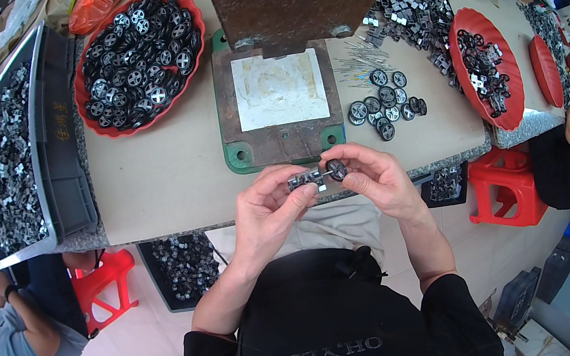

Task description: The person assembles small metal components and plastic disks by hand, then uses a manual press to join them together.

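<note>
Just in front of the press base, my left hand [263, 205] pinches a small black-and-silver chassis piece [306, 181] between thumb and fingers. My right hand [385, 183] grips a small black toy wheel [337, 169] with a silver spoked face. A thin metal axle [326, 174] spans the short gap between wheel and chassis piece. Farther right on the table lie several loose wheels [386, 96] beside a spread of thin metal axles [362, 61]. Ahead of my hands stands the press base [286, 143], with a white pad [280, 91] on top.
The rusty press block [299, 0] overhangs the pad. A red bowl of wheels [90, 121] stands left, near a grey bin of small parts [63, 171]. At right are a part-filled red bowl [510, 111] and a metal parts pile [414, 2]. Co-workers sit at both sides.
</note>
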Demonstrator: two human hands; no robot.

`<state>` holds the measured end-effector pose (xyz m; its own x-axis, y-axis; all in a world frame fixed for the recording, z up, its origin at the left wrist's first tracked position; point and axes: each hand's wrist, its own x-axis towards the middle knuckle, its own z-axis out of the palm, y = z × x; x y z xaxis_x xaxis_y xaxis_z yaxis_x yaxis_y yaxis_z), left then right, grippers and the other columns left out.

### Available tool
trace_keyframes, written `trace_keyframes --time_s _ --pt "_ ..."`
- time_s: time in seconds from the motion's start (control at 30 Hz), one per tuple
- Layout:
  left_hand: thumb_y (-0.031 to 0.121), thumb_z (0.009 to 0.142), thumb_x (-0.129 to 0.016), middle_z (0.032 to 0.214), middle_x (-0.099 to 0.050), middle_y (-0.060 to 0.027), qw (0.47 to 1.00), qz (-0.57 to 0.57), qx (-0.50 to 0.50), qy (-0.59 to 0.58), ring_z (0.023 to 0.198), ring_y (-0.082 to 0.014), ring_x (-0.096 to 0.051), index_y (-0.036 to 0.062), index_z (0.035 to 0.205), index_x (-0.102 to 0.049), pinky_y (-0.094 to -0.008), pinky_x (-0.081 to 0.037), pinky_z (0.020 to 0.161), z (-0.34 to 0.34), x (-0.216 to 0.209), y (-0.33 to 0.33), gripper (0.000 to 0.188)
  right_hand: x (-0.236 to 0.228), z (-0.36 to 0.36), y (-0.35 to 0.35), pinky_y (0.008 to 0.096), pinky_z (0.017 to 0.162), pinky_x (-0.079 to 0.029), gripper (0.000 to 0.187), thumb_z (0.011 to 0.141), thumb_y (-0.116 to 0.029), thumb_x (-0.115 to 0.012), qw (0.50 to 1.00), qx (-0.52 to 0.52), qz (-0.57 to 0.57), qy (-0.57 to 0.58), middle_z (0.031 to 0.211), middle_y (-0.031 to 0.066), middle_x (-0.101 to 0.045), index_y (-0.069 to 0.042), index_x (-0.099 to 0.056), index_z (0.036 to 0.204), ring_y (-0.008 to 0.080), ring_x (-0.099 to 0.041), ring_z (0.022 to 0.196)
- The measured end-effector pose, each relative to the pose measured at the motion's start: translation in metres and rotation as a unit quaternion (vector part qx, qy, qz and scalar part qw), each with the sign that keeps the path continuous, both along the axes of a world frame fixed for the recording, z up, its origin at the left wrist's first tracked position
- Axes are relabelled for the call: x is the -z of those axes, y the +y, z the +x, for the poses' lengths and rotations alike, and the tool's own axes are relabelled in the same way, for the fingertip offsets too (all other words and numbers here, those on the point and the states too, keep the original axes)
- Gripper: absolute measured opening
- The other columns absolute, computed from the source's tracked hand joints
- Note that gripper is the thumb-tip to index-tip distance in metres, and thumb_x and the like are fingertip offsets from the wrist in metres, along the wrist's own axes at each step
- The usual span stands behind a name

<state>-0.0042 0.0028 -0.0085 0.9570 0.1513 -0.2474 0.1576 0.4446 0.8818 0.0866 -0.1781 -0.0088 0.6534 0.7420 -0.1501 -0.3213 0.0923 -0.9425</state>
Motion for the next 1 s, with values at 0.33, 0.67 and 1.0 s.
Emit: trace_keyframes --time_s 0.33,0.67,1.0 --pt "0.001 0.086 -0.064 0.100 -0.055 -0.0042 1.000 -0.007 -0.004 0.000 0.083 -0.0105 -0.061 -0.0038 0.107 -0.061 -0.0196 -0.051 0.066 -0.001 0.000 0.000 0.021 0.001 0.001 0.002 0.0268 0.084 -0.045 0.034 0.089 -0.005 -0.059 0.999 0.011 0.008 -0.031 0.111 0.0099 -0.057 0.003 -0.053 0.122 0.0149 -0.056 0.099" --pt "-0.002 0.081 -0.067 0.100 -0.061 -0.0091 0.977 0.205 -0.026 -0.054 0.083 -0.0130 -0.063 -0.0004 0.104 -0.067 -0.0230 -0.055 0.068 -0.001 -0.001 -0.004 0.023 -0.007 0.001 0.006 0.0244 0.069 -0.044 0.027 0.089 -0.015 -0.062 0.971 0.027 -0.128 -0.202 0.093 0.0075 -0.060 0.001 -0.063 0.111 0.0122 -0.053 0.079" --pt "-0.001 0.079 -0.069 0.098 -0.063 -0.0095 0.940 0.329 0.009 -0.092 0.081 -0.0154 -0.064 0.0000 0.100 -0.068 -0.0260 -0.056 0.069 -0.002 -0.001 -0.002 0.021 0.005 -0.003 0.003 0.0277 0.059 -0.042 0.035 0.093 -0.031 -0.057 0.959 0.046 -0.191 -0.203 0.073 0.0077 -0.058 0.003 -0.064 0.087 0.0153 -0.054 0.066"
